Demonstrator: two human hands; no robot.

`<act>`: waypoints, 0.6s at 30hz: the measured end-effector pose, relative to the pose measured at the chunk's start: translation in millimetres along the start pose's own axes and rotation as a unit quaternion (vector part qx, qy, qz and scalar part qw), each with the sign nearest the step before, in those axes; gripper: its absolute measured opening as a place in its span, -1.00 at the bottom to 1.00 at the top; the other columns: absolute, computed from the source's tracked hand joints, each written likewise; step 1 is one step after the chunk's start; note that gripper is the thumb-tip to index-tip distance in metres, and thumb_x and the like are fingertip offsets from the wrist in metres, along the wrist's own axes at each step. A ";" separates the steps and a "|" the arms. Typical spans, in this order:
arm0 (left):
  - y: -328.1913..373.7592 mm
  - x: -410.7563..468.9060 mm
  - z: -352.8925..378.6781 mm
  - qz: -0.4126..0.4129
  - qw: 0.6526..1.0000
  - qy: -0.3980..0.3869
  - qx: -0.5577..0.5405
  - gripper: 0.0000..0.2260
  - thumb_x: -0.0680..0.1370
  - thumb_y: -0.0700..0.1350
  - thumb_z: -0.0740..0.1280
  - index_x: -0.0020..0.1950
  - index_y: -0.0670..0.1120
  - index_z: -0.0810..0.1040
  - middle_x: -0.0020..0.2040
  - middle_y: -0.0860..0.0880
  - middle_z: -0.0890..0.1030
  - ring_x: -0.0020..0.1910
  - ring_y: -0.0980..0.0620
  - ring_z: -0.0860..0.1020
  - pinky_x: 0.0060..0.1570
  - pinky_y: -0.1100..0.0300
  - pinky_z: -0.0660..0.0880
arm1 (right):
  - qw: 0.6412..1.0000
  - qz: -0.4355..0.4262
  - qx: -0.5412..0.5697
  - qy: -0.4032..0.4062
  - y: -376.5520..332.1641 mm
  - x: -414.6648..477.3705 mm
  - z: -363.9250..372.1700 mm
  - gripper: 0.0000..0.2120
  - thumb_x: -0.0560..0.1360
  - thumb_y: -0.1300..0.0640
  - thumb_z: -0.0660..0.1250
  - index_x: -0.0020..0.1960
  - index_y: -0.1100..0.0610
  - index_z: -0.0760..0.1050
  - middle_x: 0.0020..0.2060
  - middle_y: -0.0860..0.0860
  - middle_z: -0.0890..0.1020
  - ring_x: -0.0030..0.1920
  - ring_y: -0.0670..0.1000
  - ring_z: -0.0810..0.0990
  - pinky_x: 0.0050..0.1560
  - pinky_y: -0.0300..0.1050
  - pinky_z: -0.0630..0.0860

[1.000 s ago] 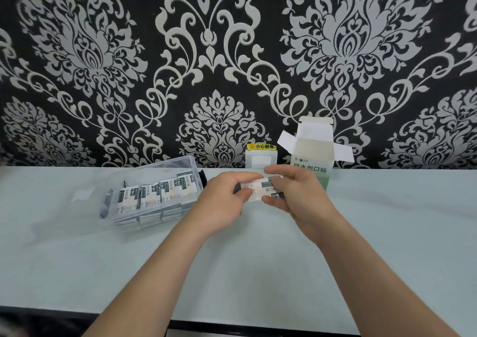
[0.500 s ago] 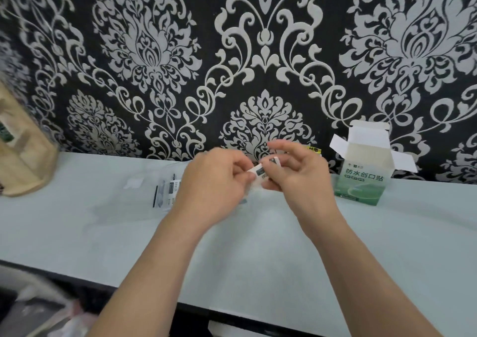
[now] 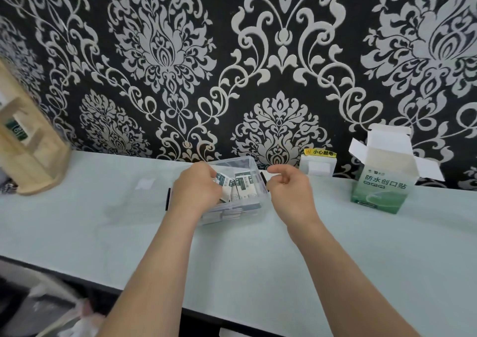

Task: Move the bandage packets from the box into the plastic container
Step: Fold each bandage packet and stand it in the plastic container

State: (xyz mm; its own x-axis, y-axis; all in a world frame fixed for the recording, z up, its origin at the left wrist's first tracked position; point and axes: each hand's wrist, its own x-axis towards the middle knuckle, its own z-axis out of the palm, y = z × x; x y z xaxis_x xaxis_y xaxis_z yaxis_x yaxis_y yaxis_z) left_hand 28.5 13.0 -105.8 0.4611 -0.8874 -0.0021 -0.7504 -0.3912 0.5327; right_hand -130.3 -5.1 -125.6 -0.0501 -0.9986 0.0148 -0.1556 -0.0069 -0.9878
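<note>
A clear plastic container (image 3: pixel 254 167) stands on the pale table near the wall, holding several white-and-dark-green bandage packets (image 3: pixel 245 188). My left hand (image 3: pixel 197 191) is inside the container, fingers closed on a bandage packet (image 3: pixel 223 182) at its left side. My right hand (image 3: pixel 289 189) hovers just right of the container with fingers loosely apart and nothing in them. The green-and-white bandage box (image 3: pixel 382 182) stands upright at the right with its top flaps open; its inside is hidden.
A wooden rack (image 3: pixel 28 153) sits at the far left of the table. A white wall socket with a yellow label (image 3: pixel 318 162) is on the patterned wall behind. The table's front edge (image 3: pixel 201 313) runs below my forearms.
Both hands held one packet together in front of me; now my left hand has carried it into the container and my right hand has let go. The view has turned left.
</note>
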 end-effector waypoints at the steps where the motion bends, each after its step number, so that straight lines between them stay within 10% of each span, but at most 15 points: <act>1: -0.1 2.2 1.9 0.003 1.000 -0.003 0.012 -0.78 0.45 -0.18 0.34 0.05 0.05 0.56 -0.11 -0.07 0.67 -0.10 -0.10 0.64 0.03 0.05 0.55 | 1.000 -0.002 -0.004 -0.003 1.0 0.6 0.0 -0.70 0.51 0.32 0.14 0.07 0.03 0.52 -0.35 -0.05 0.50 -0.44 -0.09 0.38 -0.54 -0.36 0.31; 10: 6.4 5.2 4.2 0.047 0.997 -0.032 0.044 -0.91 0.46 -0.20 0.34 -0.13 -0.01 0.50 -0.09 -0.13 0.66 -0.06 -0.11 0.61 0.01 0.02 0.56 | 0.998 -0.033 -0.042 -0.045 3.2 1.4 -0.8 -0.69 0.51 0.29 0.22 0.20 0.14 0.56 -0.27 -0.09 0.51 -0.32 -0.13 0.42 -0.21 -0.21 0.38; 18: 2.0 0.8 -1.1 0.096 0.995 -0.011 0.028 -0.77 0.55 -0.09 0.30 0.19 0.02 0.59 0.06 0.02 0.64 0.06 -0.02 0.56 0.12 0.07 0.49 | 0.996 -0.049 -0.045 -0.066 -1.5 0.6 -7.2 -0.83 0.56 0.15 0.23 0.03 0.06 0.59 -0.17 -0.11 0.62 -0.13 -0.09 0.55 -0.08 -0.21 0.48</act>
State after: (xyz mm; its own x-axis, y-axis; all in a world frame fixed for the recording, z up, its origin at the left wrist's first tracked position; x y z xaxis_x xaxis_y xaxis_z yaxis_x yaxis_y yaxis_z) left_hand 27.9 11.8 -103.8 0.2965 -0.9520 0.0764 -0.8496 -0.2264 0.4764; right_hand -137.2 -5.3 -123.0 0.0989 -0.9915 0.0846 -0.2422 -0.1064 -0.9644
